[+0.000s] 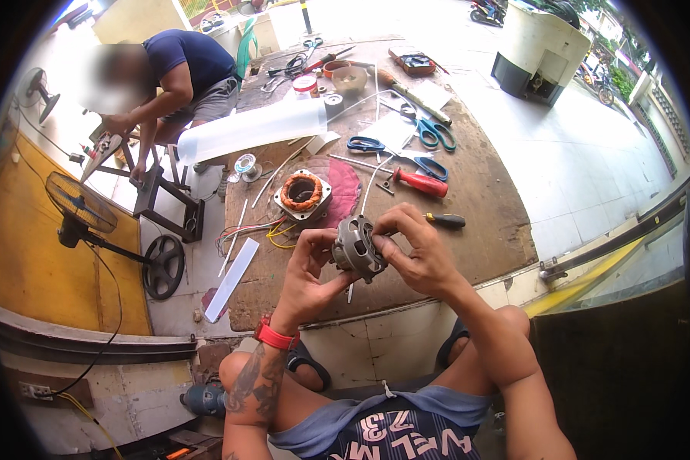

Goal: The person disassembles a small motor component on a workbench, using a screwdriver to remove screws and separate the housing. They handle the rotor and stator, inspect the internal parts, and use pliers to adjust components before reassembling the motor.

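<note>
A grey, slotted metal motor housing (358, 247) is held up over the near edge of the wooden table. My left hand (314, 264) grips its left side, fingers and thumb wrapped about the rim. At the right side, my right hand (412, 249) has its fingertips bent into the housing's opening; what they pinch there, if anything, is hidden. Just beyond on the table sits a motor stator (302, 195) with orange-brown windings and coloured lead wires. Beneath the stator lies a pink cloth (343, 184). A red-handled screwdriver (420, 182) and a black-and-yellow one (445, 220) lie near my right hand.
Blue-handled scissors (435, 135), a wire spool (245, 164) and a translucent plastic sheet (253, 132) are spread over the wooden table (483, 230). A co-worker (195, 77) bends over a metal frame (169, 201) at the left. A standing fan (80, 207) stands nearby.
</note>
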Motion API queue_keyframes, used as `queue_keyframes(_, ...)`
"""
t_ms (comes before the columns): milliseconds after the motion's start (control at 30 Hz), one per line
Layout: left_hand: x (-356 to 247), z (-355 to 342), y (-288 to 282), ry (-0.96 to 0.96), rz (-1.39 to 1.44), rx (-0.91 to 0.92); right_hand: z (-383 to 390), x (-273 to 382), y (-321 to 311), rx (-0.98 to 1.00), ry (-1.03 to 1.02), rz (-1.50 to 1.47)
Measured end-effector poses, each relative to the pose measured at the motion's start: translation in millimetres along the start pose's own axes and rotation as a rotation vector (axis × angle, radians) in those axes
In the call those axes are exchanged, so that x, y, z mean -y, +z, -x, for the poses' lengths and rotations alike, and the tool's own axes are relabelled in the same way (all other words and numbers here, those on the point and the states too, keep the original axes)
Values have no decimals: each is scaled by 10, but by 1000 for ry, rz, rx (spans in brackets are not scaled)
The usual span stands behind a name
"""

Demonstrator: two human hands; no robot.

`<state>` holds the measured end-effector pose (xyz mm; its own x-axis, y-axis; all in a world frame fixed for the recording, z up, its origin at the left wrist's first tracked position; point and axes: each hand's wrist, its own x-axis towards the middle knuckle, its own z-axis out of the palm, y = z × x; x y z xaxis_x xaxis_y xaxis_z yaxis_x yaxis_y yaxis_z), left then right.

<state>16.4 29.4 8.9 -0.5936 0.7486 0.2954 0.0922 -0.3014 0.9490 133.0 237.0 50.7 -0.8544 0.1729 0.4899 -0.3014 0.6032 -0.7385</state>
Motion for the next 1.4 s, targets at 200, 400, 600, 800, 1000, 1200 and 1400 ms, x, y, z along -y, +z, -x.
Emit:
queue_keyframes(200,29,12,38,-34,-50,-17,-66,-94,91,-233,270,-749)
queue_keyframes(400,5,23,22,-65,116,-59,-42,-68,-101,87,271,-448)
queue_keyframes(600,-32,-1,36,-46,77,-52,-10,-16,69,148,276,-476)
queue_keyframes(800,-80,-2,27,-21,61,-72,-60,37,-41,99,270,-445)
queue_keyframes(1000,-129,12,-106,-20,25,-108,-97,79,-252,-17,314,-490)
queue_keyframes(1200,-152,43,-172,-44,37,-139,-135,-81,-497,-49,318,-100)
queue_keyframes(1400,-155,24,-141,-33,-40,-132,-81,-330,-262,209,33,492)
